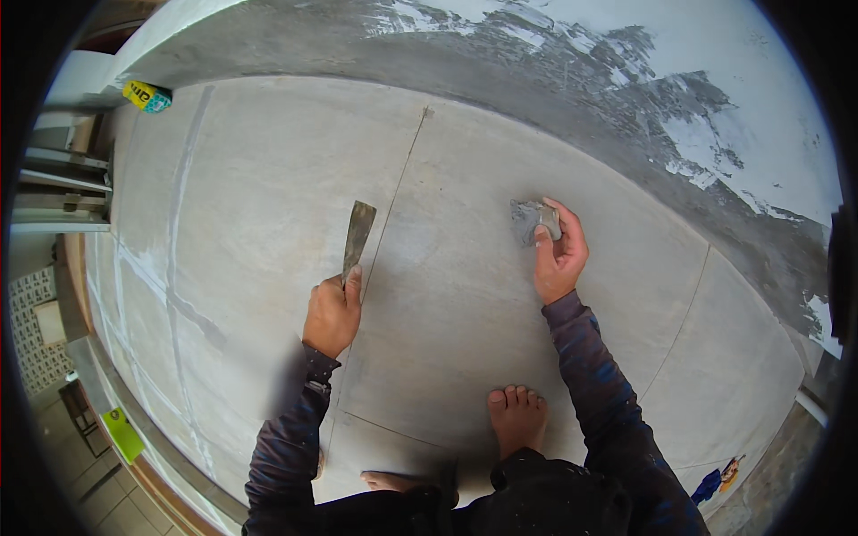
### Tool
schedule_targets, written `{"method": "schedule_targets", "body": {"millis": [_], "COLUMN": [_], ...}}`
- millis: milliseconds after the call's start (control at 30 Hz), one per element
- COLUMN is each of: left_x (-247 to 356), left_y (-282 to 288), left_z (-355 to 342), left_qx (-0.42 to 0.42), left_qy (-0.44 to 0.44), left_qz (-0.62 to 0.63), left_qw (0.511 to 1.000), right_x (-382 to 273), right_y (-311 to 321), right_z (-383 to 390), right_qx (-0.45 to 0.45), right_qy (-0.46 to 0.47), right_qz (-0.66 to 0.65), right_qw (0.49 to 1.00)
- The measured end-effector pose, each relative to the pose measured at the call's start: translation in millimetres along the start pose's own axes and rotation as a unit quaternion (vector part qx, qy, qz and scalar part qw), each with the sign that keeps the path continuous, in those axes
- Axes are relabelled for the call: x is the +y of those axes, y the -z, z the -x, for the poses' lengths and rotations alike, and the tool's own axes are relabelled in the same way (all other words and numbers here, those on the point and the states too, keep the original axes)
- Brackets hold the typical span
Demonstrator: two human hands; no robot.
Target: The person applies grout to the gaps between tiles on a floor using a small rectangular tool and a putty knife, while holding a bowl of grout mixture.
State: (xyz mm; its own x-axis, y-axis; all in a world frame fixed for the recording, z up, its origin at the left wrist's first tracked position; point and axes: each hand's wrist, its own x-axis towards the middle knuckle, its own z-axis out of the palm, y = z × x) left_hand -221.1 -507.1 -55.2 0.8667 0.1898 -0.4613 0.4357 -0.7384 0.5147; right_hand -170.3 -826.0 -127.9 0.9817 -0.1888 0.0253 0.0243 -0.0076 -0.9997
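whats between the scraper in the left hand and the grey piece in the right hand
In the head view, grey floor, crossed by a thin dark line nearer the scraper.

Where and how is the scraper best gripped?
The scraper is probably best gripped at its narrow near end, from the wearer's side: it flares toward the far edge, and the left hand closes around that narrow end, hiding any handle.

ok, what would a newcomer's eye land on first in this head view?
Likely the hands over the grey floor: the left hand gripping a scraper near centre, the right hand holding a flat grey piece. Then the ragged grey-and-white wall, upper right, and the yellow-and-teal packet, upper left.
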Motion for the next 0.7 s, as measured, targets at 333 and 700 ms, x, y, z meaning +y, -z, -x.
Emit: {"method": "schedule_targets", "body": {"millis": [333,700], "left_x": [73,62], "left_y": [-41,-35], "left_z": [-164,-175], "left_qx": [0.050,-0.018], "left_qy": [-0.025,0.041], "left_qz": [-0.009,0.009], "left_qw": [0.998,0.999], "right_x": [27,37], "right_y": [2,0], "right_z": [-20,-27], "right_qx": [-0.002,-0.031], "right_qy": [0.037,0.043], "right_qz": [0.027,0.052], "right_qw": [0.999,0.997]}}
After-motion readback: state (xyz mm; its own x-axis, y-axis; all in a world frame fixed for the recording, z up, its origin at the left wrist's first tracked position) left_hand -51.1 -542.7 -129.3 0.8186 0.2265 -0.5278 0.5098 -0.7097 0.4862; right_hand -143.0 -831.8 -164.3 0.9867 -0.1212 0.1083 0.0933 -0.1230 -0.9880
